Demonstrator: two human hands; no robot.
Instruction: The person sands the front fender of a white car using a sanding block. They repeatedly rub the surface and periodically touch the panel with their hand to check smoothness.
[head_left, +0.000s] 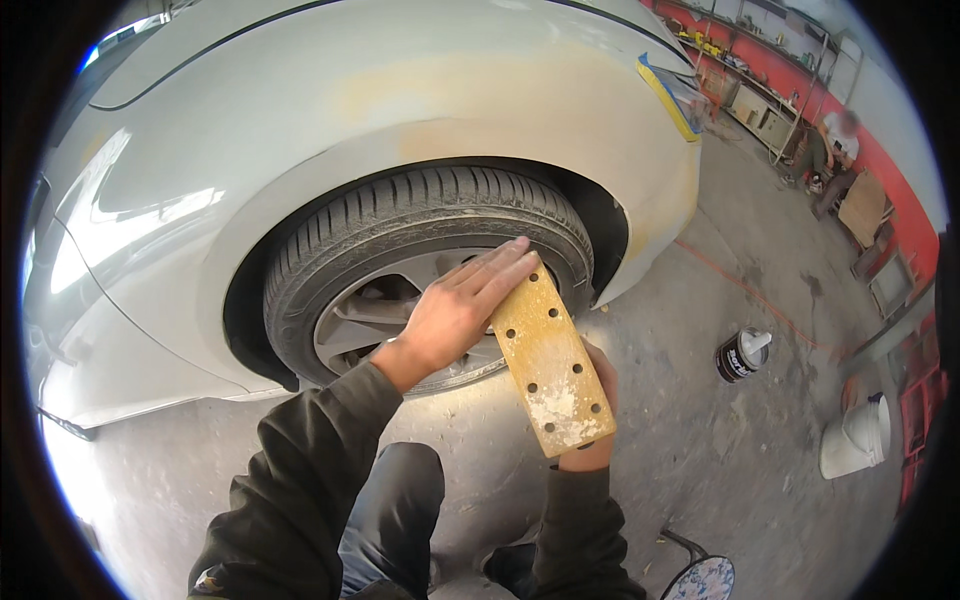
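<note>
A sanding block faced with yellow, perforated sandpaper is held up in front of the car's front wheel, its face streaked with whitish dust. From behind its lower right side my right hand grips it, most of the fingers hidden. My left hand lies with fingers stretched out against the block's upper left end. Just beyond are the tyre and spoked rim. Above the wheel arch, the pale fender shows sanded, yellowish patches. Yellow and blue tape edges the headlight.
On the concrete floor to the right stand a dark can and a white bucket. A round-topped stool is at the lower right. An orange hose crosses the floor. Farther back, a person sits by the red wall.
</note>
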